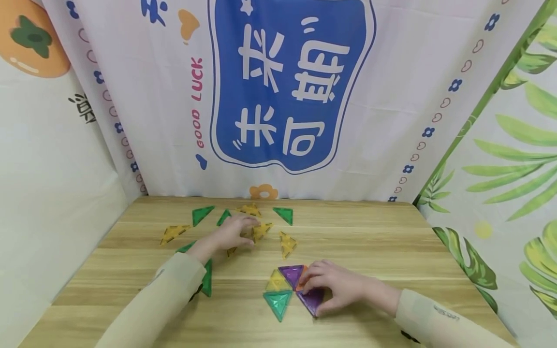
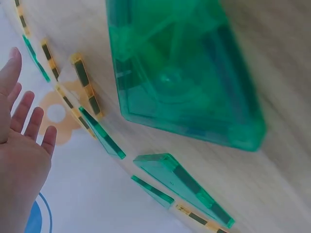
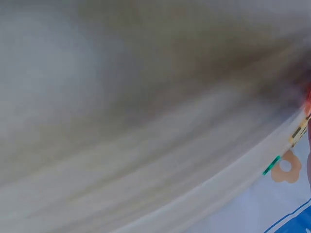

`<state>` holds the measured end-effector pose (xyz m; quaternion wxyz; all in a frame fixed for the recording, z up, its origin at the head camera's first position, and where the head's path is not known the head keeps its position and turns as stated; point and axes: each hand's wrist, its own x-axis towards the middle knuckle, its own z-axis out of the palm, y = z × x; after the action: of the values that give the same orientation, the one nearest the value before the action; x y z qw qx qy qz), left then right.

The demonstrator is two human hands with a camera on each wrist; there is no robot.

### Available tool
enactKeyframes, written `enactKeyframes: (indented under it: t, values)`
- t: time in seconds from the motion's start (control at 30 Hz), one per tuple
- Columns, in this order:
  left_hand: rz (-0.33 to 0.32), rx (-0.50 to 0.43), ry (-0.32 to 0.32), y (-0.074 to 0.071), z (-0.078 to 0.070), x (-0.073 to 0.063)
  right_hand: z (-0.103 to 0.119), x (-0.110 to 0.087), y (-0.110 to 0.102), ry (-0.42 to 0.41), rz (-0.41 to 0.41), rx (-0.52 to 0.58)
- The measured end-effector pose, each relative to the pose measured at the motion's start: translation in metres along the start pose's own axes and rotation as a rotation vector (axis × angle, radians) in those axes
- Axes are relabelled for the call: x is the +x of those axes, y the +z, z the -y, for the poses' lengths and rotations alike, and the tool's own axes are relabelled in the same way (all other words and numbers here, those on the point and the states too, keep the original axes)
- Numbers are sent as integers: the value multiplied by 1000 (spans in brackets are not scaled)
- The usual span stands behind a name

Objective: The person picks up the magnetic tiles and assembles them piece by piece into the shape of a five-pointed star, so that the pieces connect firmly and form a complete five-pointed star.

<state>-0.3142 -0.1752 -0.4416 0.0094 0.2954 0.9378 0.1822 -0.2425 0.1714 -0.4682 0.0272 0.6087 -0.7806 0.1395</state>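
Observation:
My left hand (image 1: 232,232) reaches over the scattered tiles, its fingertips right by a yellow triangular tile (image 1: 261,231). In the left wrist view this hand (image 2: 24,126) has its fingers extended, with nothing held. Nearer me, several translucent triangular tiles form a fan: a yellow one (image 1: 276,282), a teal one (image 1: 278,302), a purple one (image 1: 290,274) and an orange one (image 1: 305,276) partly hidden by fingers. My right hand (image 1: 341,286) grips a second purple tile (image 1: 311,301) in this fan, thumb at its lower corner and fingers bent over its upper side.
Green tiles (image 1: 202,214) and yellow tiles (image 1: 174,233) lie scattered across the table's (image 1: 370,232) back left. A green tile (image 1: 208,279) sits beside my left forearm; another (image 1: 284,215) is near the back edge. A printed curtain (image 1: 383,121) hangs behind. Blur fills most of the right wrist view.

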Motion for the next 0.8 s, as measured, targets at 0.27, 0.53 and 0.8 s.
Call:
enactKeyframes:
  t: [0.27, 0.53, 0.8]
  values:
    - [38, 17, -5, -1, 6, 12, -33, 28, -13, 317, -55, 98]
    - [81, -17, -48, 4, 13, 19, -67, 54, -10, 428, -88, 117]
    - [84, -37, -43, 16, 17, 28, -77, 68, -1, 488, 16, 114]
